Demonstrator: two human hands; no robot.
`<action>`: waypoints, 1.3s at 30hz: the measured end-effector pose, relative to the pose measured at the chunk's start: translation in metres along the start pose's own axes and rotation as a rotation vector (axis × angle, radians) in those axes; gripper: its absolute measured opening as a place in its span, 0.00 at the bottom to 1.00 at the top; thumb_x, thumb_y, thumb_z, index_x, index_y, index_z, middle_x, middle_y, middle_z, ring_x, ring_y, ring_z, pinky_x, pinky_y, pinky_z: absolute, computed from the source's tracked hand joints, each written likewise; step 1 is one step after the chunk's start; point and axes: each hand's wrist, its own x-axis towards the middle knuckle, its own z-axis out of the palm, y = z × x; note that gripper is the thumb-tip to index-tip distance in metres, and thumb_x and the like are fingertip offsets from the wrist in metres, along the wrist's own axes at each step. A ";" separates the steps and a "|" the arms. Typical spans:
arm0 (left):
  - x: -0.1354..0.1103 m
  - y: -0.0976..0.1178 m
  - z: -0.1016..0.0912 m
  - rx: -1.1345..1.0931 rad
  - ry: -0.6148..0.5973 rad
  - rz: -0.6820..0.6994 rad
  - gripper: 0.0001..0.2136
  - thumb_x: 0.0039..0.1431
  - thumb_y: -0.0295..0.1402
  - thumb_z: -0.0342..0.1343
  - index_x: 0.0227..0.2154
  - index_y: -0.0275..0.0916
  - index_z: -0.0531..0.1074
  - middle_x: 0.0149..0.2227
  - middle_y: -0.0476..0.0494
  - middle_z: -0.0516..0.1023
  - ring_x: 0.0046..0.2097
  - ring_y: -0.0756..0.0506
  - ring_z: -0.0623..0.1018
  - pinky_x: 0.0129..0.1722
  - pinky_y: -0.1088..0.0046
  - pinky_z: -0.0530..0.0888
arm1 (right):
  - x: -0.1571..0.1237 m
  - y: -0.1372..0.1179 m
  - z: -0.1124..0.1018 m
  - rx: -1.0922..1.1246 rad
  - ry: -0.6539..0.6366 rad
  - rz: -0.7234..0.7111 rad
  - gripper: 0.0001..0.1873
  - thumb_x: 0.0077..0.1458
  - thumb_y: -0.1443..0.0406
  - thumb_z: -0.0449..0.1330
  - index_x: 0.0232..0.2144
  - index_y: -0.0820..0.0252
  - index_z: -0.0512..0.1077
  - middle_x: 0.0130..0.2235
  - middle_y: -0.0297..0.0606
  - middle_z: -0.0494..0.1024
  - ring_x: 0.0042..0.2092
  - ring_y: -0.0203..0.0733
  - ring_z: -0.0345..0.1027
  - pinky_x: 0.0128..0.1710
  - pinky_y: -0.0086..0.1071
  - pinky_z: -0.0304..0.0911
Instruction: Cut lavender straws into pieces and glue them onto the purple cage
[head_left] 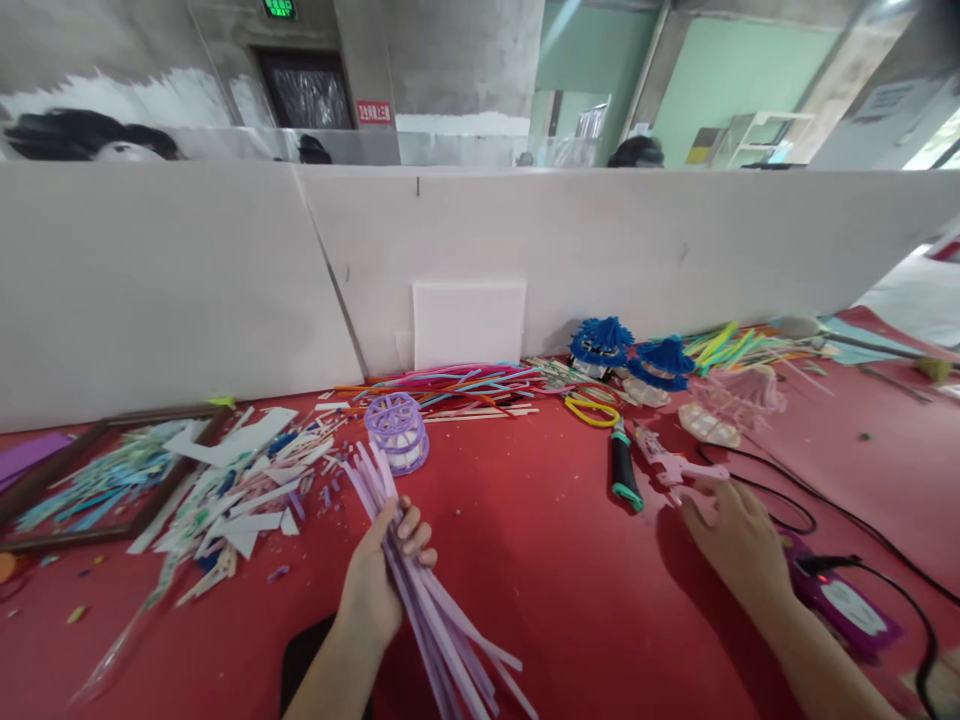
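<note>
My left hand (379,580) is closed around a bundle of pale purple straws (435,620) that fans out above and below the fist. A small purple and white round cage made of straws (398,432) stands on the red table just beyond it. My right hand (731,530) reaches out to the right, fingers stretched over a pink tool (675,466) and touching its near end. A black utility knife with green ends (624,468) lies just left of that hand.
A white partition wall (480,260) closes off the back of the red table (540,560). Cut straw scraps (240,490) and a wooden frame (97,480) lie at left. Coloured straws (465,385), blue tassel pieces (630,352), black cables (825,510) and a purple device (847,605) sit at right.
</note>
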 end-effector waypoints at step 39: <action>0.009 -0.021 0.005 0.872 -0.171 -0.173 0.13 0.55 0.39 0.58 0.39 0.36 0.68 0.31 0.47 0.77 0.17 0.56 0.69 0.12 0.81 0.66 | 0.012 -0.225 0.047 1.608 -0.707 0.441 0.16 0.44 0.56 0.68 0.30 0.60 0.72 0.26 0.30 0.73 0.25 0.33 0.66 0.28 0.30 0.66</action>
